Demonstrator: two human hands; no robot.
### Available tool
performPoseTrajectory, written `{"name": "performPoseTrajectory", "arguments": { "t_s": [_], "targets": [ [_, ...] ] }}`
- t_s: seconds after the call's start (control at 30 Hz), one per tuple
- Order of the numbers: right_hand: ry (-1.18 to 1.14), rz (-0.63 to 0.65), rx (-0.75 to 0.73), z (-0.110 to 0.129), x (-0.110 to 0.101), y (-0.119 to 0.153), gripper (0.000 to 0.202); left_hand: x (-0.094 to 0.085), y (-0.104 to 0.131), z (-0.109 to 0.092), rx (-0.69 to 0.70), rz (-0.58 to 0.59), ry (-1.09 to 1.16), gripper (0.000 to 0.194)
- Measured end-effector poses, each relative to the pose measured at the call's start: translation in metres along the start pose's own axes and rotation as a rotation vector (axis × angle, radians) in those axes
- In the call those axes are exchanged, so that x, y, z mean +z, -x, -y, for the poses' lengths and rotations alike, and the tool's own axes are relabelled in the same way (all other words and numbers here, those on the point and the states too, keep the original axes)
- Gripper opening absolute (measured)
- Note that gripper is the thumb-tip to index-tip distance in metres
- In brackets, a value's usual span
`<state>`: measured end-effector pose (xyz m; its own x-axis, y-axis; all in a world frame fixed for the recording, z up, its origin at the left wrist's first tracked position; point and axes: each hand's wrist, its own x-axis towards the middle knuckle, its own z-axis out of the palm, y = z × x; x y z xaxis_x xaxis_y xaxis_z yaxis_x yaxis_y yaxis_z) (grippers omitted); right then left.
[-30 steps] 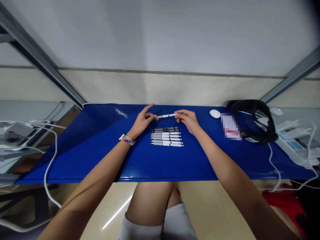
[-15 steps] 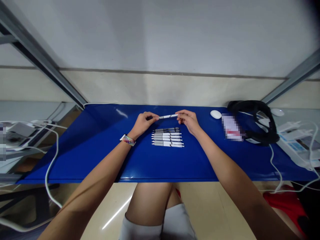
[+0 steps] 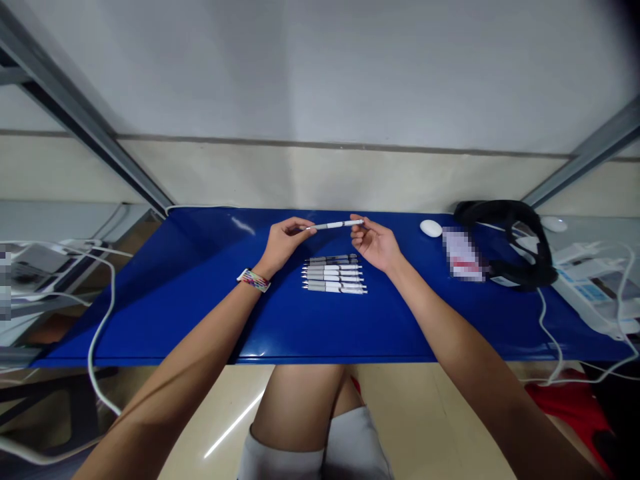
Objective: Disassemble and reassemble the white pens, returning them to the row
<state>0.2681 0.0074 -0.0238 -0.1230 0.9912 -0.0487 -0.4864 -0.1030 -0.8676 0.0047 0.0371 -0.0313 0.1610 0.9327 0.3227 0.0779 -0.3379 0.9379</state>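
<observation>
A white and grey click pen [image 3: 336, 225] is held level above the far side of the blue table [image 3: 200, 313]. My left hand [image 3: 286, 243] is closed in a pinch on its grey tip end. At the other end, the thumb and fingertips of my right hand [image 3: 376, 241] hold the pen by its clicker, with the remaining fingers curled below. Nearer me, several white and grey pens [image 3: 333, 280] lie side by side, tips to the left. Darker pens [image 3: 331, 260] lie along the far edge of that row.
On the right are a white computer mouse [image 3: 431, 228], a blurred-out packet [image 3: 464, 255] and a black headset with straps [image 3: 510, 243]. White cables [image 3: 103, 333] hang past the left edge. A wall [image 3: 320, 177] stands behind the table. Another person's red clothing [image 3: 575, 407] shows at lower right.
The held pen has risen slightly, along with my left hand. My right hand's grip has shifted, so more of the pen's clicker end shows now. The row of pens is unchanged.
</observation>
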Motion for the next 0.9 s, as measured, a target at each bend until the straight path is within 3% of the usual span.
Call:
{"name": "performPoseTrajectory", "arguments": {
  "t_s": [0.4, 0.6, 0.9],
  "targets": [
    [-0.124, 0.033, -0.030, -0.002, 0.001, -0.001, 0.026, 0.004, 0.001, -0.001, -0.024, -0.027, 0.059, 0.034],
    [-0.189, -0.028, -0.005, -0.002, 0.005, -0.001, 0.022, 0.005, 0.002, -0.002, -0.025, -0.046, 0.083, 0.032],
    [-0.506, -0.040, 0.113, 0.004, 0.011, 0.003, 0.019, 0.007, 0.002, -0.004, -0.010, -0.065, 0.125, 0.031]
  ]
}}
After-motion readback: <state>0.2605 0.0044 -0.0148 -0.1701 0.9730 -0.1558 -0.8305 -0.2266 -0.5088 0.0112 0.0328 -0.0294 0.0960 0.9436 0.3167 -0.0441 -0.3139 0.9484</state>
